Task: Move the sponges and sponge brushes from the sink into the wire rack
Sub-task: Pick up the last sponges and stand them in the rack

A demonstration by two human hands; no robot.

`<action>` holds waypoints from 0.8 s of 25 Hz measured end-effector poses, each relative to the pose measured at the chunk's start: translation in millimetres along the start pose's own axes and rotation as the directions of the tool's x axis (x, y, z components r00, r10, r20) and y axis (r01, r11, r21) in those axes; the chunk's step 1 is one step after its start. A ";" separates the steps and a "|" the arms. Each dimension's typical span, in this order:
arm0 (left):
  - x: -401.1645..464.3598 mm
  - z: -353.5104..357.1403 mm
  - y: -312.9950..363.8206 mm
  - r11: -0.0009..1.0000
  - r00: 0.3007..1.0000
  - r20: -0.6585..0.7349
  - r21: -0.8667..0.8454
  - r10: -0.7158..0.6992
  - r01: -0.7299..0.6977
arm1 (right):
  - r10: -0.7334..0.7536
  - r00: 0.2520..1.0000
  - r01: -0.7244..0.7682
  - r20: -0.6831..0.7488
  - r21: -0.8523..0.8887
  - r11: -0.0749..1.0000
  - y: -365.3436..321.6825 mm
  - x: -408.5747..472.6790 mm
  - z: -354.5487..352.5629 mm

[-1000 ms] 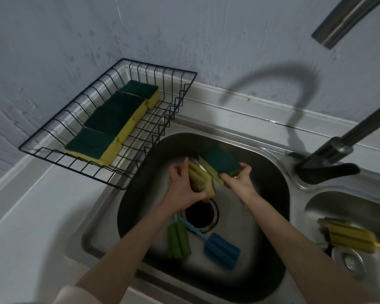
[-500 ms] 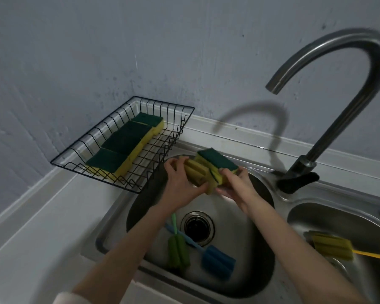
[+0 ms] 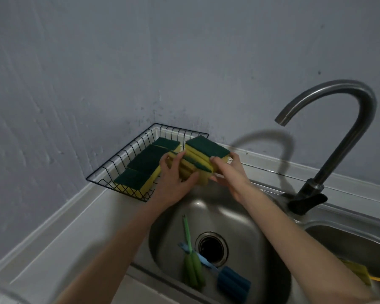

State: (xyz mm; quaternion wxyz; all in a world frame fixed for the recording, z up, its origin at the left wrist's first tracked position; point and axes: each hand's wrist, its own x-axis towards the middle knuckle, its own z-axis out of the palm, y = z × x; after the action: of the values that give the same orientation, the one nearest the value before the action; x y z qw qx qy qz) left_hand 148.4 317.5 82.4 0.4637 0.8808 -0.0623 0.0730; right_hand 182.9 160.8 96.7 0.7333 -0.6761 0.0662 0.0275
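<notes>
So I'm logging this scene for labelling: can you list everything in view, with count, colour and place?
Black wire rack: one, in the counter corner.
Yellow sponges with green scouring tops: three, in the rack.
Held yellow-green sponges: a stack, count unclear, above the rack's near edge.
Green sponge brush: one, left basin.
Blue sponge brush: one, left basin.
Yellow sponge brush: one, right basin.
Steel sink: two basins.
Grey curved faucet: one.
Left hand, right hand: gripping the stack.

Rack's [image 3: 119, 163] right half lies bare; sponges [image 3: 145, 165] fill its left.
</notes>
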 end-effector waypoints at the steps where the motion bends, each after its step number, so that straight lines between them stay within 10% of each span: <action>1: 1.0 -6.9 -2.3 1.000 1.000 -0.022 0.006 0.003 -0.003 | -0.007 1.000 0.007 0.008 -0.016 1.000 -3.2 2.5 8.5; 20: 35.5 -89.9 -105.8 0.971 0.988 -0.068 0.186 -0.137 0.148 | -0.110 0.991 0.133 0.078 -0.421 0.897 12.0 60.1 126.0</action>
State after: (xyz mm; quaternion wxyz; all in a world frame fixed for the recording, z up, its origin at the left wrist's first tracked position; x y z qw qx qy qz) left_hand 195.7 449.7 53.8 0.3829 0.9210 0.0210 0.0692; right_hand 248.4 284.3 86.5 0.5699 -0.8216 -0.0029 0.0129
